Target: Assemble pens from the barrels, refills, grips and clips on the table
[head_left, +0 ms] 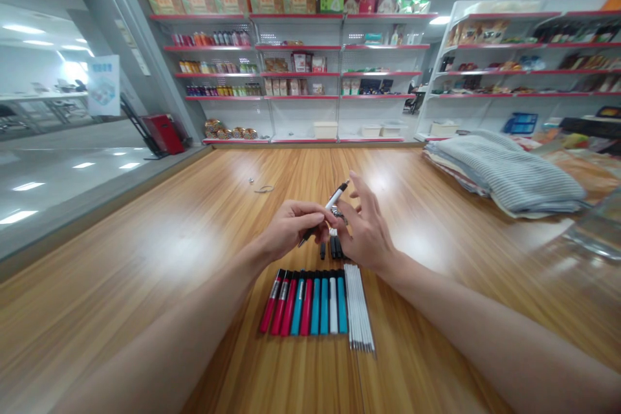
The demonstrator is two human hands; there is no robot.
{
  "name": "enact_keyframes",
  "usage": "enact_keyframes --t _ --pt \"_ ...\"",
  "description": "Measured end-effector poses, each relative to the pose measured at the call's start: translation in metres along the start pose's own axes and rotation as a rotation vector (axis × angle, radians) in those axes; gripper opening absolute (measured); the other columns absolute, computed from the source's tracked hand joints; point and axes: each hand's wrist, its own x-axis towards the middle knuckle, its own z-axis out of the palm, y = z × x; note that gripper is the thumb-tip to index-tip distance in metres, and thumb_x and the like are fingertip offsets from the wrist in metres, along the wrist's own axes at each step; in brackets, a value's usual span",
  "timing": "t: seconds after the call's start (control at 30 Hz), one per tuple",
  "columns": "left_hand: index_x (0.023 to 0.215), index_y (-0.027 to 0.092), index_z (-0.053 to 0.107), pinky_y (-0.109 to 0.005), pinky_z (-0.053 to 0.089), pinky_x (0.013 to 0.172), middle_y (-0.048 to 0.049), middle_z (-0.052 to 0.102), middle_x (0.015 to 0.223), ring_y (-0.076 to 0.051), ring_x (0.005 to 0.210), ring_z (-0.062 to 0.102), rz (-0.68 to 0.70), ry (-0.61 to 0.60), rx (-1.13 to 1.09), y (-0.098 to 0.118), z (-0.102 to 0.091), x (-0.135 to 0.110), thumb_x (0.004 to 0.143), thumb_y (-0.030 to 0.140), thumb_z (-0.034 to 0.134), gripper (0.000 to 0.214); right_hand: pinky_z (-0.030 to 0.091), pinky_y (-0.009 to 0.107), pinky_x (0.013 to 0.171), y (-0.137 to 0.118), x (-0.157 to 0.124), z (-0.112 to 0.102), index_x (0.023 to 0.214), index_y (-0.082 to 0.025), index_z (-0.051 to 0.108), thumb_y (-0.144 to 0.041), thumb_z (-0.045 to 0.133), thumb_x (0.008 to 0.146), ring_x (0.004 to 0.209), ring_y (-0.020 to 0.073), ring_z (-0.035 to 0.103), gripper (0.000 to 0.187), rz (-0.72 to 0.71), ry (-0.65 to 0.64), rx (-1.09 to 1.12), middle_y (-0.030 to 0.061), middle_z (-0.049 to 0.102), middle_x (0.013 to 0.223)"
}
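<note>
My left hand [295,226] is closed around the lower part of a pen [334,199] with a white barrel and black ends, tilted up to the right. Beside its upper end is my right hand [366,226], fingers apart and partly bent, its thumb close to the left fingertips; whether it touches the pen is unclear. Under the hands lie several black pen parts [336,247] and small silvery pieces [337,212], partly hidden. Closer to me, pink, teal and white pen barrels [315,304] lie in a row, with a bundle of thin white refills [359,307] at their right.
On the wooden table [169,284], a small curved strip [264,189] and a tiny shiny piece [251,180] lie further back. Folded striped cloth [509,168] is piled at the right, near a clear container [599,226]. Stocked shelves [301,71] stand beyond the table.
</note>
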Motion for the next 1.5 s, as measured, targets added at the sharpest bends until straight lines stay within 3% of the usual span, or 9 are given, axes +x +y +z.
enact_keyframes --t 0.23,0.37,0.53,0.63,0.73,0.83,1.0,1.27,1.5 --pt "0.120 0.021 0.051 -0.032 0.053 0.069 -0.0072 0.068 0.092 -0.018 0.073 0.068 0.087 0.178 -0.051 0.000 -0.004 0.001 0.086 0.024 0.063 0.036 0.046 0.048 0.091 0.006 -0.001 0.002 0.117 -0.019 0.059 -0.012 0.053 0.079 0.116 0.0304 0.044 0.039 0.058 0.011 0.026 0.0111 0.019 0.150" --pt "0.143 0.035 0.021 -0.041 0.054 0.078 -0.0012 0.067 0.083 -0.021 0.083 0.070 0.004 0.164 -0.042 0.016 -0.009 -0.003 0.084 0.022 0.065 0.074 0.045 0.046 0.092 0.016 -0.001 0.004 0.112 -0.018 0.060 -0.010 0.053 0.078 0.111 0.0273 0.047 0.036 0.106 0.047 0.049 0.0128 0.028 0.142" --pt "0.145 0.032 0.020 -0.046 0.054 0.079 -0.0036 0.067 0.079 -0.027 0.088 0.069 -0.149 0.225 0.110 0.030 -0.022 -0.005 0.082 0.022 0.066 0.079 0.043 0.045 0.095 0.042 -0.002 0.009 0.109 -0.018 0.061 -0.008 0.053 0.074 0.111 0.0263 0.046 0.037 0.238 0.155 0.043 0.0130 0.042 0.124" --pt "0.136 0.019 0.039 -0.041 0.056 0.073 -0.0080 0.069 0.078 -0.026 0.081 0.069 -0.307 0.421 0.293 0.032 -0.040 -0.007 0.073 0.020 0.072 0.071 0.042 0.044 0.095 0.063 -0.003 0.012 0.105 -0.017 0.062 -0.007 0.052 0.072 0.109 0.0260 0.046 0.036 0.354 0.197 0.004 0.0118 0.047 0.111" --pt "0.088 0.009 0.064 -0.031 0.054 0.061 -0.0109 0.067 0.070 -0.022 0.067 0.067 -0.512 0.527 0.609 0.032 -0.068 -0.012 0.065 0.021 0.073 0.027 0.040 0.045 0.096 0.077 -0.005 0.015 0.101 -0.017 0.063 -0.008 0.052 0.070 0.104 0.0258 0.047 0.034 0.441 0.210 -0.045 0.0097 0.049 0.101" --pt "0.064 0.012 0.063 -0.029 0.050 0.053 -0.0099 0.066 0.063 -0.022 0.059 0.064 -0.732 0.539 0.962 0.031 -0.103 -0.024 0.065 0.026 0.068 0.015 0.040 0.044 0.094 0.081 -0.007 0.017 0.099 -0.018 0.063 -0.008 0.052 0.070 0.101 0.0256 0.047 0.033 0.456 0.193 -0.051 0.0090 0.049 0.099" --pt "0.056 0.012 0.062 -0.031 0.047 0.048 -0.0110 0.064 0.057 -0.025 0.052 0.063 -1.088 0.559 1.301 0.032 -0.156 -0.054 0.059 0.031 0.072 0.022 0.040 0.045 0.092 0.082 -0.008 0.020 0.097 -0.017 0.063 -0.009 0.051 0.069 0.097 0.0259 0.048 0.032 0.472 0.172 -0.020 0.0089 0.050 0.097" --pt "0.065 0.007 0.063 -0.034 0.048 0.050 -0.0111 0.062 0.055 -0.026 0.054 0.063 -1.167 0.581 1.266 0.033 -0.194 -0.083 0.066 0.030 0.074 0.026 0.042 0.042 0.087 0.088 -0.010 0.022 0.092 -0.017 0.065 -0.011 0.051 0.069 0.089 0.0241 0.051 0.028 0.516 0.132 -0.008 0.0083 0.052 0.094" --pt "0.052 0.005 0.060 -0.039 0.045 0.045 -0.0101 0.051 0.038 -0.030 0.046 0.059 -0.990 0.598 1.314 0.024 -0.202 -0.084 0.058 0.019 0.077 0.023 0.042 0.042 0.088 0.090 -0.010 0.022 0.088 -0.017 0.066 -0.011 0.051 0.068 0.086 0.0234 0.052 0.025 0.513 0.121 -0.011 0.0077 0.053 0.090"
